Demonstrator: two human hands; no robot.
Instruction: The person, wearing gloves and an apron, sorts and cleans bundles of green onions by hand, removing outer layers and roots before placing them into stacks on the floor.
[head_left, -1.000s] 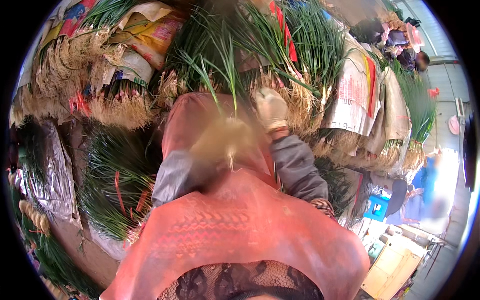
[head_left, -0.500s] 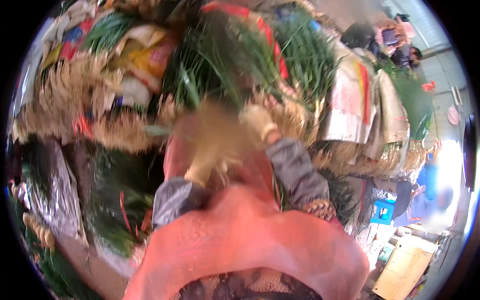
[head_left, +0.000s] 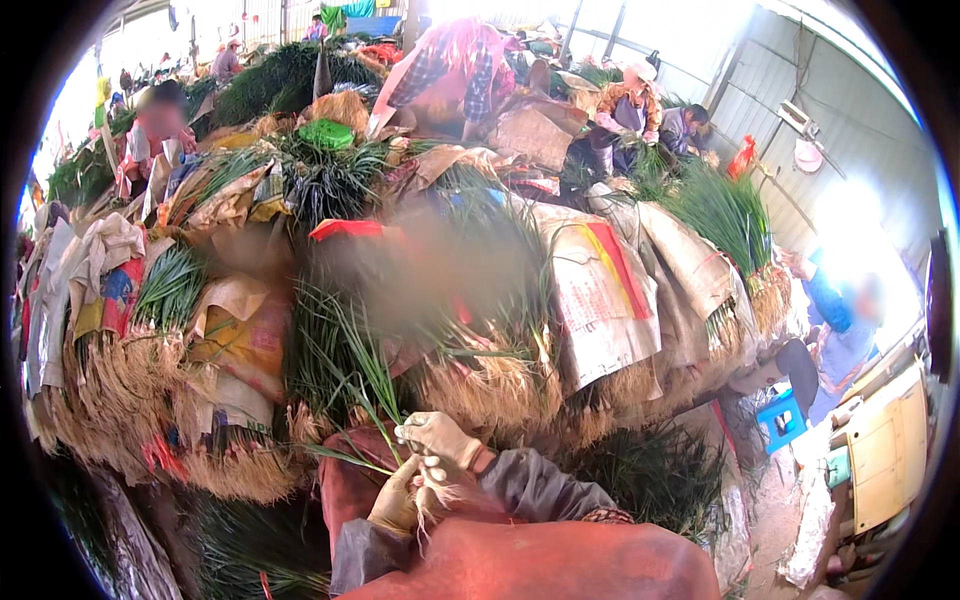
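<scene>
Gripping scallions (head_left: 384, 393) near roots in curled left hand (head_left: 398, 498), in front of red apron (head_left: 540, 562). Keeping half-curled right hand (head_left: 442, 440) just beside stems; cannot tell whether gripping any.

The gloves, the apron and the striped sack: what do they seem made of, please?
Gloves: thin rubber or fabric, matte and wrinkled; which is unclear.
Apron: probably plastic or rubber, smooth with a soft sheen.
Striped sack: likely woven plastic, dull, with stiff folds; any weave is too small to see.
</scene>
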